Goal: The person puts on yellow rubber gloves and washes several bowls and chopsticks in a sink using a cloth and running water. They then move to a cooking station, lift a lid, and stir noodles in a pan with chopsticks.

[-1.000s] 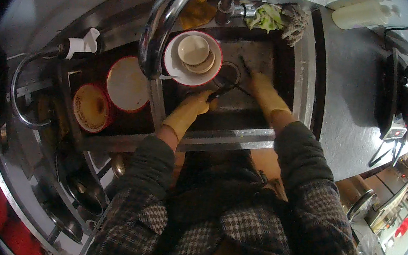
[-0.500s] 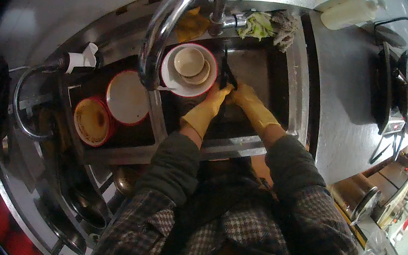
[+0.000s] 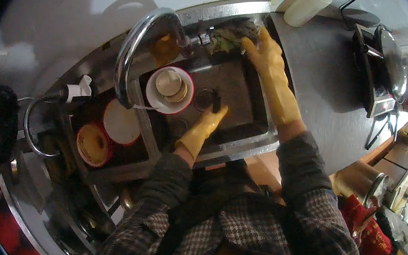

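your left hand is low in the sink, glove closed, seemingly round a dark tool whose end pokes up past the fingers near the drain; the rest is hidden. probably down there so drips stay in the basin. your right hand is up at the back ledge, thumb well apart from fingers, open wide, around the grey scrubber; can't tell if it touches, no firm hold visible. green scraps lie beside, likely parked on the ledge for easy reach. small bowls sit stacked inside the red-rimmed bowl, likely to save room. faucet hangs by the divider, so it could serve both basins. pose: left forearm short and angled inward, wrist fairly straight; right arm stretched further forward, fingers pointing away from you, leaning slightly left.
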A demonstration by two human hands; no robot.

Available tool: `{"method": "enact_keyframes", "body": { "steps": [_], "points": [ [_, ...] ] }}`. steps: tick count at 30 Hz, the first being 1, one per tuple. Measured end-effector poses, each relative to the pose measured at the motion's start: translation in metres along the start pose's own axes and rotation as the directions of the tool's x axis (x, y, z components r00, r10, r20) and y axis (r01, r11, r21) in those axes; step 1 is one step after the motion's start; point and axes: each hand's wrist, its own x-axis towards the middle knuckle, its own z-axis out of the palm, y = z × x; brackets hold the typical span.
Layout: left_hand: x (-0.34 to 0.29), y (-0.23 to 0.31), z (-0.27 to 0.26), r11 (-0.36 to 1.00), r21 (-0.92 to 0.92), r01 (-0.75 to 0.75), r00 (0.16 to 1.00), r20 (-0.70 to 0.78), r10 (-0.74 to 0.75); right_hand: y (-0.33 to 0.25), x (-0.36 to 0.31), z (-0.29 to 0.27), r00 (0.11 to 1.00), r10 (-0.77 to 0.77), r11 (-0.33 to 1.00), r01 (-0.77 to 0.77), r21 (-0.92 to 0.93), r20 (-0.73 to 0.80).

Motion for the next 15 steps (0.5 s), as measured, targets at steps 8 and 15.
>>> {"method": "enact_keyframes", "body": {
  "steps": [8,15],
  "points": [
    [-0.037,0.034,-0.034,0.788,-0.535,-0.304,0.921,0.048,0.387,0.024,0.042,0.005,0.982,0.112,0.765,-0.183,0.618,0.152],
    [-0.092,0.133,-0.081,0.442,-0.84,-0.314,0.89,-0.098,0.446,0.072,-0.106,0.017,0.801,-0.102,-0.245,-0.595,0.765,0.59]
  ]
}}
